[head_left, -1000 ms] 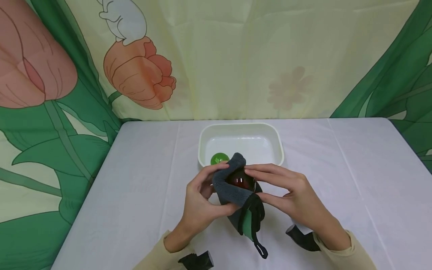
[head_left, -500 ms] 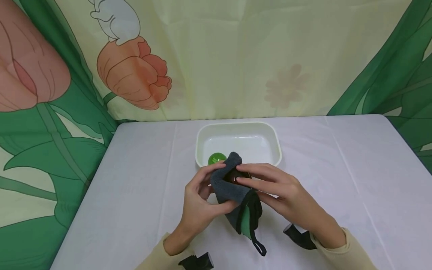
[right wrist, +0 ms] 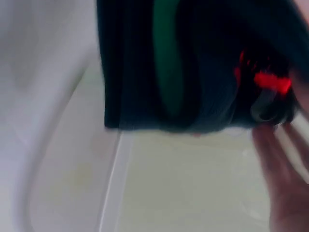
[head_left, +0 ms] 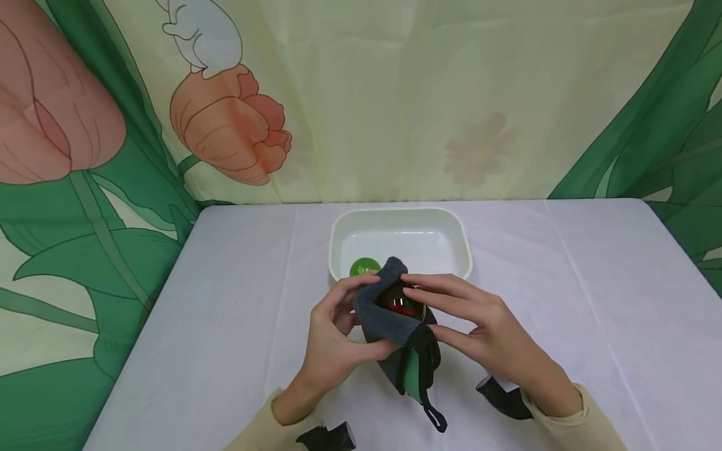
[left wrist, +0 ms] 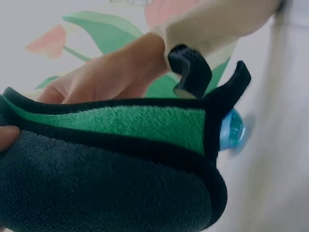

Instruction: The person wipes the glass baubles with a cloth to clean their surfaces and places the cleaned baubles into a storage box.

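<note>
My left hand point(head_left: 341, 344) grips a folded dark grey-blue towel point(head_left: 389, 322) between thumb and fingers. Green lining and black edging show at its near end, where a black loop hangs down. Nested in the fold is a glossy dark ball point(head_left: 402, 302) with red inside, partly covered by cloth and fingers. My right hand point(head_left: 479, 319) pinches this ball, index and middle fingertips on its upper side and thumb low by the towel's edge. The left wrist view shows the towel point(left wrist: 106, 179) close up, and the right wrist view shows the ball point(right wrist: 268, 87) beneath the cloth.
A white rectangular tray point(head_left: 465, 241) stands just behind the hands, with a green ball point(head_left: 365, 265) in its near left corner. The left wrist view shows a clear blue round object point(left wrist: 232, 129) beyond the towel. White cloth covers the table point(head_left: 242, 300).
My right fingertips slid left over the ball, then back a little, and more of its red shows again. My left hand keeps its grip on the towel.
</note>
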Tool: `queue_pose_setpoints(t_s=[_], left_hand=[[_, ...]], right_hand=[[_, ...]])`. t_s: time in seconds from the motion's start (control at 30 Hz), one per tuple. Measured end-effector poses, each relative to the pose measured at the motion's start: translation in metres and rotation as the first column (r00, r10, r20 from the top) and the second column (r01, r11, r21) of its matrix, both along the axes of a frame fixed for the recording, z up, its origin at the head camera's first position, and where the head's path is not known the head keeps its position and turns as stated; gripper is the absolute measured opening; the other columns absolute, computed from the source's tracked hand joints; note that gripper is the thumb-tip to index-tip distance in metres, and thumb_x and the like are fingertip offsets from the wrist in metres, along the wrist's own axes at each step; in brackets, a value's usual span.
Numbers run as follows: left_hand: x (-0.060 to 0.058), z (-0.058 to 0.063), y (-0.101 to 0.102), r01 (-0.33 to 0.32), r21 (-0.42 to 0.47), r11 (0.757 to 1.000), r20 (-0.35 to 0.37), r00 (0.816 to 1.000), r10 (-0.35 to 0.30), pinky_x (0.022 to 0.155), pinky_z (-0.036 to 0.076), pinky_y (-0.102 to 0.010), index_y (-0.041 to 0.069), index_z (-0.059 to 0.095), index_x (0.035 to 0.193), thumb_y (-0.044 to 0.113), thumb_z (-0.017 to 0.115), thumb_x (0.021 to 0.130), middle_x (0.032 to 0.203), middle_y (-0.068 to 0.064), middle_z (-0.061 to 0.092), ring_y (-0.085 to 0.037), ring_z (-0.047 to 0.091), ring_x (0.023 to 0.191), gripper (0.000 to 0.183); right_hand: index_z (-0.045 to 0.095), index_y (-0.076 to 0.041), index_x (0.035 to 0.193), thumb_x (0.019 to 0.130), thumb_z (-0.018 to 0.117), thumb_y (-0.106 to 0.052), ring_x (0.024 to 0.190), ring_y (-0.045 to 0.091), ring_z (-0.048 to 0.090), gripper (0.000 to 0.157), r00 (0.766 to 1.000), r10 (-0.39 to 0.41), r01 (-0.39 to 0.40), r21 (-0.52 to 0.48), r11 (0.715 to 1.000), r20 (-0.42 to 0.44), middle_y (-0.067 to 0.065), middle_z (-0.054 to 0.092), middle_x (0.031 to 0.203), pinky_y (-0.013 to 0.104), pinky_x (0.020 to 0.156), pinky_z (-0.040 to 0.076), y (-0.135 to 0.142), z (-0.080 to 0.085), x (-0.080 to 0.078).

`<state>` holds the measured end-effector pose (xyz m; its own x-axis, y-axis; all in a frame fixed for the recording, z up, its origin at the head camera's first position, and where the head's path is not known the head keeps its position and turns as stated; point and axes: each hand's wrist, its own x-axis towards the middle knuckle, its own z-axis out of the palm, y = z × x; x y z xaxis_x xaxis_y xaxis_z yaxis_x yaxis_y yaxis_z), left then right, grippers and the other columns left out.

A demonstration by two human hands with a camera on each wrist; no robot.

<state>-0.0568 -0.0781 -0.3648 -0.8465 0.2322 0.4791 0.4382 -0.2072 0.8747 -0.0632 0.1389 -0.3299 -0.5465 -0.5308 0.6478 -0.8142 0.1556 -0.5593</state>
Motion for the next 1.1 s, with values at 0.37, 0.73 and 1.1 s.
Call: queue_pose_setpoints(t_s=[0.37,0.73,1.1], left_hand=[[0.003,-0.002,0.005,-0.024,-0.006,1.000,-0.011,1.000,0.024,0.072,0.054,-0.037,0.003,0.049,0.124,-0.008,0.076,0.066,0.118,-0.017,0.058,-0.030,0.059,0.101,0.065],[0.005,0.001,0.004,-0.009,0.019,1.000,-0.041,0.999,0.010,0.076,0.053,-0.037,-0.003,0.049,0.121,-0.013,0.075,0.062,0.126,-0.018,0.052,-0.031,0.057,0.104,0.065],[0.006,-0.002,0.006,-0.005,0.027,1.000,-0.032,0.999,0.006,0.075,0.053,-0.036,-0.002,0.049,0.124,-0.011,0.075,0.066,0.126,-0.018,0.052,-0.031,0.057,0.105,0.064]], right_hand=[[0.056,-0.001,0.124,0.093,0.054,-0.025,0.117,0.024,0.050,0.040,1.000,-0.018,0.019,0.050,0.999,-0.022,0.012,0.054,0.127,0.022,0.094,0.040,0.001,-0.001,0.000],[0.055,-0.003,0.126,0.087,0.063,-0.024,0.118,0.022,0.049,0.045,0.999,-0.022,0.019,0.066,0.998,0.047,0.011,0.052,0.128,0.019,0.091,0.043,0.006,-0.001,0.000],[0.057,0.001,0.123,0.090,0.058,-0.022,0.115,0.024,0.051,0.040,1.000,0.013,-0.012,0.034,0.999,-0.018,0.014,0.054,0.125,0.021,0.090,0.044,0.005,0.001,0.001]])
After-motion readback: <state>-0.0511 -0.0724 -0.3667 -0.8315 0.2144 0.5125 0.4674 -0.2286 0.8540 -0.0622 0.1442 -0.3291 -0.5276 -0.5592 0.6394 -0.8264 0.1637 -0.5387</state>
